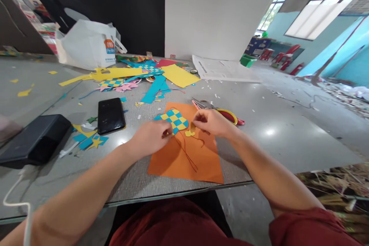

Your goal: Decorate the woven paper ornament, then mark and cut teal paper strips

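My left hand [151,135] is pinching the edge of a woven square [173,119], yellow and blue, seemingly pinning it flat on an orange sheet [184,163]; my right hand [211,122] is gripping a small yellow cutout [190,132] beside it, red thread [188,155] trailing below (scissors [219,109] lying just behind). The grey table [273,134] is carrying paper scraps [150,77] and a phone [110,115]; windows [325,11] are lighting a bare room

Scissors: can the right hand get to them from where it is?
Probably yes: the scissors lie just beyond the right hand on the table, nothing between. Its fingers are busy at a yellow scrap, though.
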The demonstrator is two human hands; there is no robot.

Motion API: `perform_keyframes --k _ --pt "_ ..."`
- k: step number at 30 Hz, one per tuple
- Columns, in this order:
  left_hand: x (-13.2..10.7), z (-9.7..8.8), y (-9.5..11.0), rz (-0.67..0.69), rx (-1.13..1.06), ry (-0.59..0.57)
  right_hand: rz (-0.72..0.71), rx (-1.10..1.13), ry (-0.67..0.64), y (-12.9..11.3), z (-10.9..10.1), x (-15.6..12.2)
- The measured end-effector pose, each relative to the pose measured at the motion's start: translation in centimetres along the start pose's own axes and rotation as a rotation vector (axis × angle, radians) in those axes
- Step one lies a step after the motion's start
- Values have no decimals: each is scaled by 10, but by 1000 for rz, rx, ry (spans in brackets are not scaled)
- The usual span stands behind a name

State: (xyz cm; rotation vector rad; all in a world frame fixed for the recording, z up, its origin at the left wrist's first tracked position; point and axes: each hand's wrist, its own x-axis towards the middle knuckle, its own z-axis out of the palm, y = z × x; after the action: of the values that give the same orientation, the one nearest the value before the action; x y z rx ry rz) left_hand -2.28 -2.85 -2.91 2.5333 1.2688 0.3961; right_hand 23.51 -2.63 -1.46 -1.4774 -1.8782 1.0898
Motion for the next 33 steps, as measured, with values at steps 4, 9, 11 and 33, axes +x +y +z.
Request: perform_keyframes --k 4,9,11,33 --pt "3 14 7 190 -5 16 28 81 -60 2 4 2" --pt "11 20 6 215 -72 76 9 160 -109 12 11 6" --pt "14 21 6 189 -141 109 14 210 -105 14 15 7" --pt "15 26 9 -121 -1018 241 -174 207 157 9 42 4"
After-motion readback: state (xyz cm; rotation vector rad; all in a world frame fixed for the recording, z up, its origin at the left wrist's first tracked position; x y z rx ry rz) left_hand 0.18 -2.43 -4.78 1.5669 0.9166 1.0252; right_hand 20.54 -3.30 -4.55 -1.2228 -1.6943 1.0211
